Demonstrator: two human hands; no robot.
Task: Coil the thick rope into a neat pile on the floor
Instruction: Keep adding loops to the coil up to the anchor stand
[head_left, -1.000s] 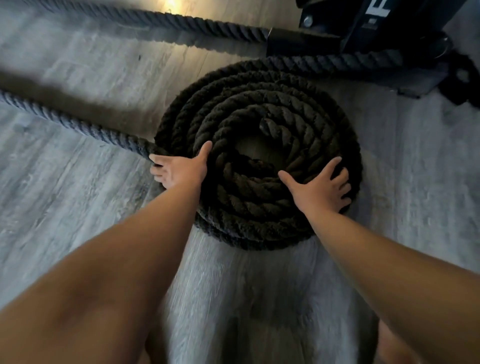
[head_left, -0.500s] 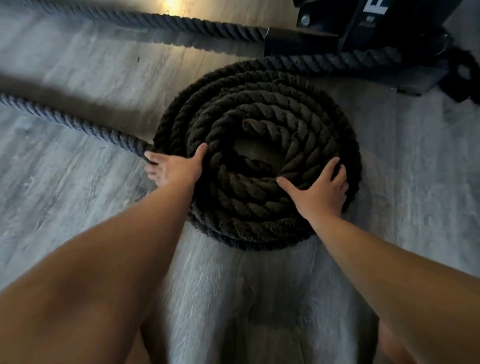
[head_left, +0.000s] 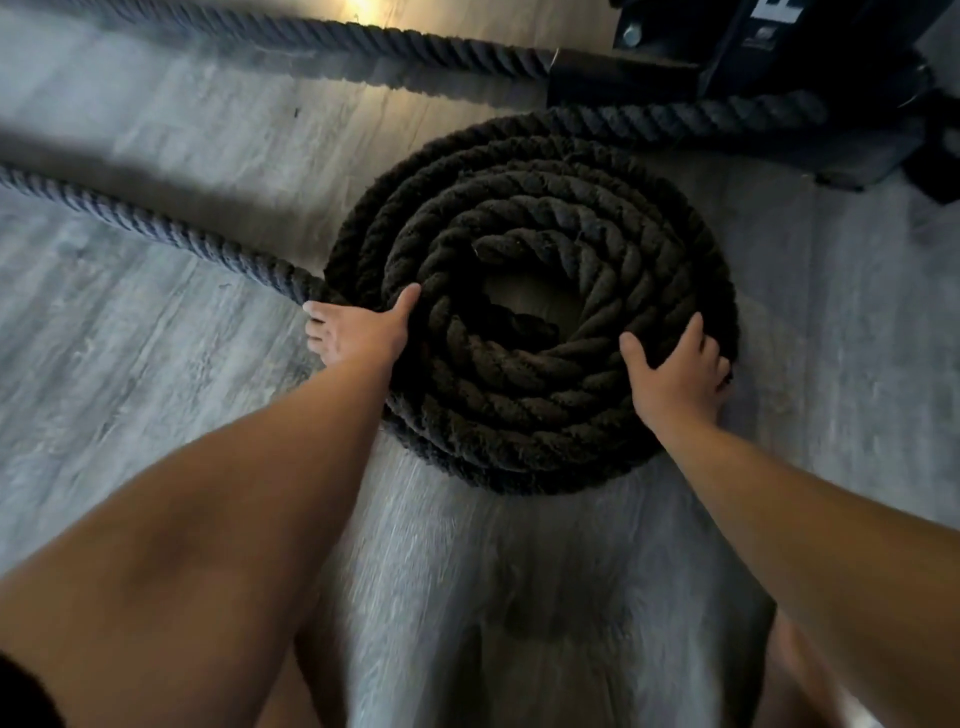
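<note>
rope: thick dark twisted rope (head_left: 519, 400), wound into a round flat coil of several turns on the floor, stacked more than one layer deep on the near side
coil centre: small hollow in the middle with bare floor showing; the inner rope end curls into it from the near-left
rope tail: uncoiled length (head_left: 156, 228) leaves the coil's left edge and runs straight off toward the upper left of the view
rope run right: another stretch (head_left: 701, 111) leaves the far rim and goes right, in under the equipment
far strand: a further rope length (head_left: 363, 39) lies across the top of the view, well apart from the coil
left hand: left hand (head_left: 358, 332) against the coil's left side, right where the tail joins – thumb laid on top of the turns, fingers fairly straight and spread outward, pressing, not clasping
right hand: right hand (head_left: 675, 374) on the coil's near-right rim – palm on top, thumb splayed inward, outer fingers bent down over the outer turn, holding it
floor: grey wood-grain plank floor (head_left: 156, 415), bare boards to the left, the right and the near side of the coil
far edge: black metal equipment base (head_left: 779, 47) at upper right, close behind the coil's far-right rim; tightest side
</note>
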